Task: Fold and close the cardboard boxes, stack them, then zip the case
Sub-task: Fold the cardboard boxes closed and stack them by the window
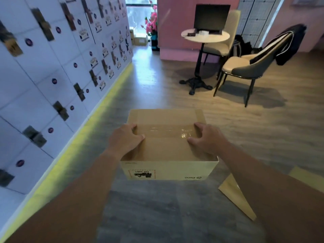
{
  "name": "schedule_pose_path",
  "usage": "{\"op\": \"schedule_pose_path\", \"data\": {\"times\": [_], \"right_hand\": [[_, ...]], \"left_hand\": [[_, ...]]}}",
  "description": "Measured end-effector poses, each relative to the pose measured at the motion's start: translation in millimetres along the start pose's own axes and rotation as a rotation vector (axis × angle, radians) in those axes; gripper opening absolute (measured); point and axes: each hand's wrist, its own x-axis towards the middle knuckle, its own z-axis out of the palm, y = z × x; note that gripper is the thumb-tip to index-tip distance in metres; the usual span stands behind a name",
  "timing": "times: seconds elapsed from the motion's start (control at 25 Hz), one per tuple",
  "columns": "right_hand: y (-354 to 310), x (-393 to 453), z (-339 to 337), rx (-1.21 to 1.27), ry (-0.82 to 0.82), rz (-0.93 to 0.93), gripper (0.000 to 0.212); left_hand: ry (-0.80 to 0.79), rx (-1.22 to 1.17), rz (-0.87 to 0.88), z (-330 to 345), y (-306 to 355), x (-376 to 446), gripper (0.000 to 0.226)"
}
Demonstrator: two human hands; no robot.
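A brown cardboard box sits in front of me above the grey floor, its top flaps taped along the middle seam and its printing upside down on the near side. My left hand grips the box's left top edge, fingers curled over the side and thumb on top. My right hand grips the right top edge the same way. A flat piece of cardboard lies on the floor to the lower right, partly hidden by my right arm. No zip case is in view.
A wall of white lockers with a yellow base strip runs along the left. A round table with a laptop and two chairs, one draped with a jacket, stand at the back right on the wood floor.
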Motion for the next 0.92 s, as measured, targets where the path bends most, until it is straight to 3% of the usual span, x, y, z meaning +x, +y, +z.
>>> {"op": "schedule_pose_path", "data": {"times": [0.52,0.92], "right_hand": [[-31,223,-107,-0.092,0.026,-0.191,0.069],[-101,492,-89,-0.147,-0.002,-0.215,0.074]], "left_hand": [[0.107,0.045,-0.015,-60,88,188,0.065],[0.124,0.026,0.001,-76,55,451,0.055]]}}
